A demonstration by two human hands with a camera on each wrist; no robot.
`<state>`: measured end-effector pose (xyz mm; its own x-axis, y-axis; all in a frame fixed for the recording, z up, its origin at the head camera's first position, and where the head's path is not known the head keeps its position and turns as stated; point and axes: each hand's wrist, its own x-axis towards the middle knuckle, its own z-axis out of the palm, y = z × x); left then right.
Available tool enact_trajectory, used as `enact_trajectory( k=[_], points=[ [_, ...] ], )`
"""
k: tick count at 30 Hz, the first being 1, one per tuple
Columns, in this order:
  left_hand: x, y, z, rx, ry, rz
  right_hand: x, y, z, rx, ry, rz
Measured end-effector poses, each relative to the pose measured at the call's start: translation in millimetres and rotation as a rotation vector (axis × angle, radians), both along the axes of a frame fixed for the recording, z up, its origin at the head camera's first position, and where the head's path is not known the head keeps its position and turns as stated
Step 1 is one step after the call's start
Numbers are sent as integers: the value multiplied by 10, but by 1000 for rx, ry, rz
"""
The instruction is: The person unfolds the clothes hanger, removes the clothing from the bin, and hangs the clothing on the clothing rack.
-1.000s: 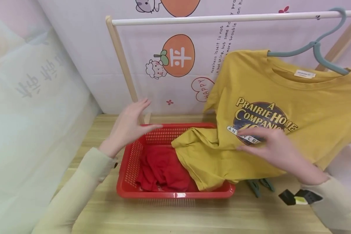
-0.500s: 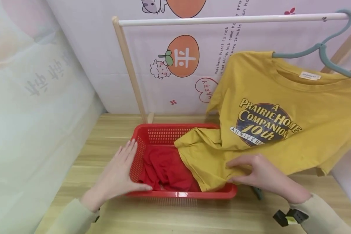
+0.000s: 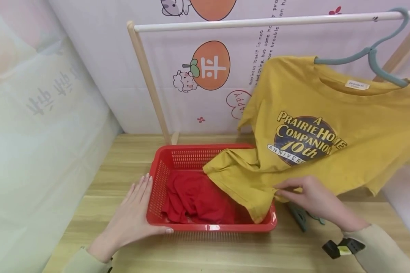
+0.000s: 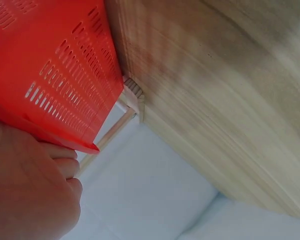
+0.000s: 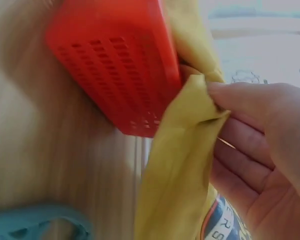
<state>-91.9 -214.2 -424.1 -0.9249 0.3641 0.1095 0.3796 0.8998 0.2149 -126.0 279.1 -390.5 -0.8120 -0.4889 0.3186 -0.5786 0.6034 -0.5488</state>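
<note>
A yellow T-shirt (image 3: 345, 110) with a round printed logo hangs from a grey-green hanger (image 3: 348, 59), its lower part draped into a red plastic basket (image 3: 205, 227). My right hand (image 3: 316, 201) pinches the shirt's lower edge between thumb and fingers above the basket's right end. In the right wrist view, a fold of yellow cloth (image 5: 177, 150) hangs from that pinch. My left hand (image 3: 128, 220) lies against the basket's left side, fingers straight along the rim and thumb at the front corner. Crumpled red cloth (image 3: 198, 197) lies inside the basket.
A white rail (image 3: 259, 23) on wooden posts (image 3: 150, 79) spans the back and carries the hanger. Green-grey hanger-like pieces (image 3: 298, 218) lie on the wooden tabletop (image 3: 177, 254), right of the basket. Pale walls stand behind and at left.
My left hand has come down from above the basket to its left rim. My right hand has moved from before the logo to the lower edge, gripping it and drawing the cloth rightward.
</note>
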Motion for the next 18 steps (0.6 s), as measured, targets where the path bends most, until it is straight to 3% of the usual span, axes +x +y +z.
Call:
enact_trajectory(
  k=[6, 13, 18],
  points=[
    [-3, -17, 32, 1, -6, -14, -187, 166, 261, 7, 44, -172],
    [0, -27, 48, 5, -2, -18, -441, 472, 587, -116, 19, -416],
    [1, -28, 53, 4, -14, -20, -539, 736, 772, -227, 13, -608]
  ],
)
